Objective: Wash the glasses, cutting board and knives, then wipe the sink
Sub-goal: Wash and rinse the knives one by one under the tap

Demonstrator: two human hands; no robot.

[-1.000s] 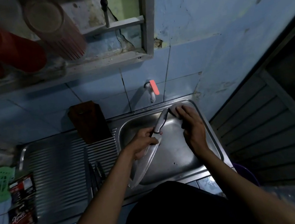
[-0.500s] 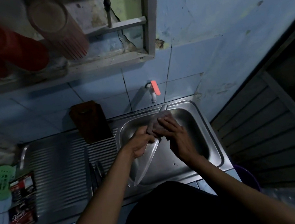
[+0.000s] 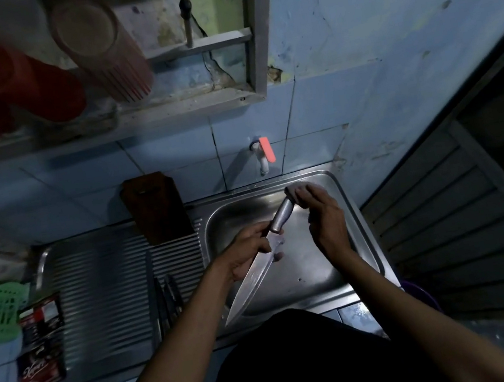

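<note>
Pinching the knife where blade meets handle, the left hand angles the long, tapering steel blade down toward the body and the rounded metal handle up over the sink, apparently so the right hand can scrub the handle's end. That right hand curls round a small greyish sponge pressed there. More dark knives lie on the ribbed draining surface, and the brown cutting board leans against the tiled wall.

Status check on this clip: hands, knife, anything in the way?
Left hand grips knife over sink. Right hand holds sponge at the handle end. Nothing in the way.
</note>
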